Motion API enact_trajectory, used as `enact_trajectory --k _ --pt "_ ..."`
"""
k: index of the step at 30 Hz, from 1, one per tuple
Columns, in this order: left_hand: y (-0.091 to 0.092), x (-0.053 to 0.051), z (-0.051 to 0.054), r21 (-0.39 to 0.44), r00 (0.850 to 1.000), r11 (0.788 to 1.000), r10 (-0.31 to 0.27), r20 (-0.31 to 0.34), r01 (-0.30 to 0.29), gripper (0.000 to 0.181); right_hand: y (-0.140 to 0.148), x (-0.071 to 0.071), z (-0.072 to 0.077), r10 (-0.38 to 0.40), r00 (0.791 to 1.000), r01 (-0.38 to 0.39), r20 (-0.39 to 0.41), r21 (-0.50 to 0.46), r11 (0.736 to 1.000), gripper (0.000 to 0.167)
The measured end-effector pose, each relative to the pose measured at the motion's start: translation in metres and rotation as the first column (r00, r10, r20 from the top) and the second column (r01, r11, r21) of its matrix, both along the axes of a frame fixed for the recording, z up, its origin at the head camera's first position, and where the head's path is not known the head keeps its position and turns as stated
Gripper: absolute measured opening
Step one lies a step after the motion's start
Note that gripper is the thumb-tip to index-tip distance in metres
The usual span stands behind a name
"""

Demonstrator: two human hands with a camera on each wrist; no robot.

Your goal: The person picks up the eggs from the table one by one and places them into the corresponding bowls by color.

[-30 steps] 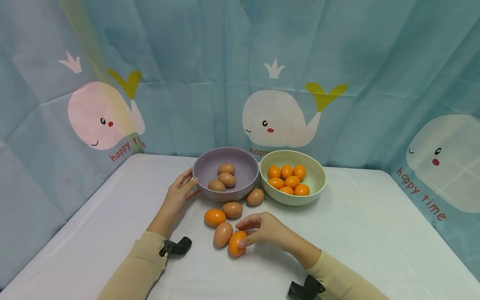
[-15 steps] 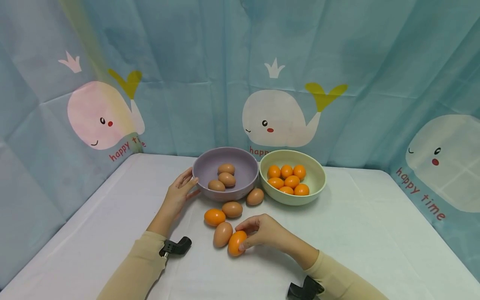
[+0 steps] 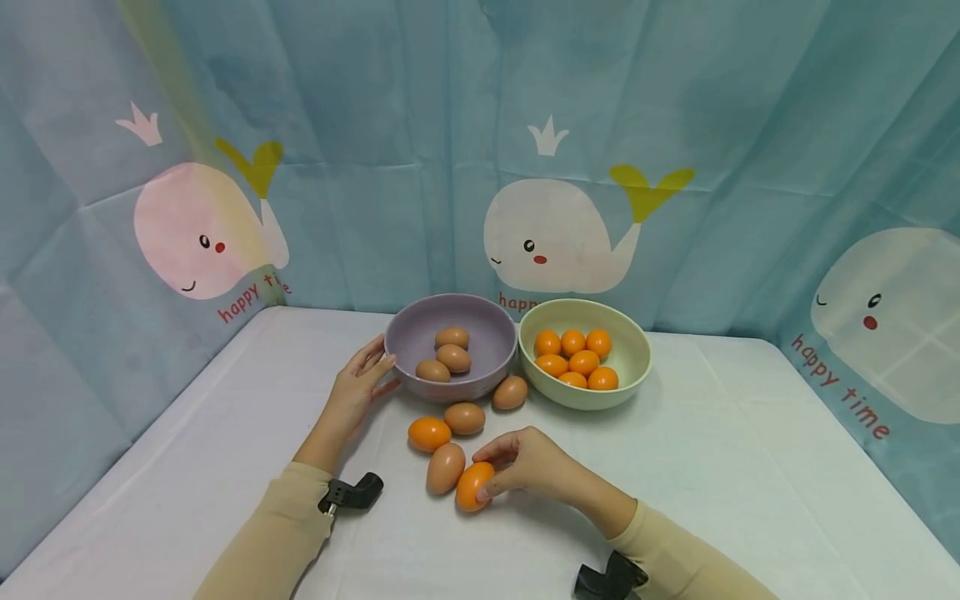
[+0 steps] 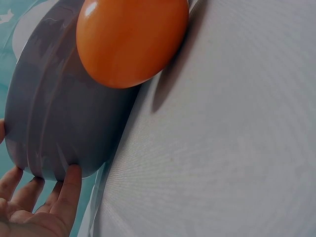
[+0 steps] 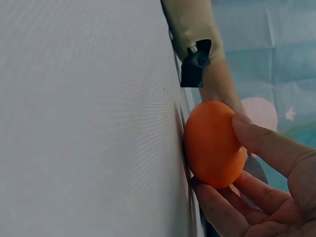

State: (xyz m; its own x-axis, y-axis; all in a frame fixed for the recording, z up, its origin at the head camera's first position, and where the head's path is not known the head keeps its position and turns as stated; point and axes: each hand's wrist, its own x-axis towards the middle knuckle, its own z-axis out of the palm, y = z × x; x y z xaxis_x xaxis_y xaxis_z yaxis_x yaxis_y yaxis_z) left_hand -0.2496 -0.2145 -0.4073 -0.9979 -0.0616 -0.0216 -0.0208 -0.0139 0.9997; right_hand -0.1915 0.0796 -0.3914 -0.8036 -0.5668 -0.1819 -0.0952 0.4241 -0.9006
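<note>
My left hand point(image 3: 357, 387) rests against the left side of the purple bowl point(image 3: 491, 329), fingers spread; the left wrist view shows its fingertips point(image 4: 72, 173) touching the bowl wall. Three brown eggs point(image 3: 454, 359) lie inside. On the table my right hand point(image 3: 534, 463) holds an orange egg point(image 3: 471, 487) between thumb and fingers, seen closer in the right wrist view, where the egg point(image 5: 212, 143) appears to touch the cloth. Beside it lies a brown egg point(image 3: 446, 468). Another orange egg point(image 3: 429, 434) and brown egg point(image 3: 465, 418) lie behind that.
A green bowl point(image 3: 637, 354) with several orange eggs point(image 3: 583, 363) stands right of the purple one. One brown egg point(image 3: 510, 392) lies in front, between the two bowls. White cloth point(image 3: 735, 467) covers the table; a blue whale-print curtain point(image 3: 390, 125) hangs behind.
My right thumb has shifted slightly left along the orange egg's lower edge. The left hand, the bowls and the other eggs have stayed where they were.
</note>
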Motion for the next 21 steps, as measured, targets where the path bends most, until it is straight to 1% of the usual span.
enact_trajectory --k 14,21 --pt "0.0001 0.0032 0.003 0.02 1.0 1.0 -0.009 -0.002 0.009 0.065 0.0006 -0.0015 -0.001 -0.012 1.0 0.012 -0.002 0.015 1.0 0.035" --pt "0.0 0.0025 0.0029 0.022 1.0 1.0 -0.008 0.003 0.008 0.065 0.0013 -0.002 0.0005 -0.022 1.0 0.022 -0.003 0.021 1.0 0.035"
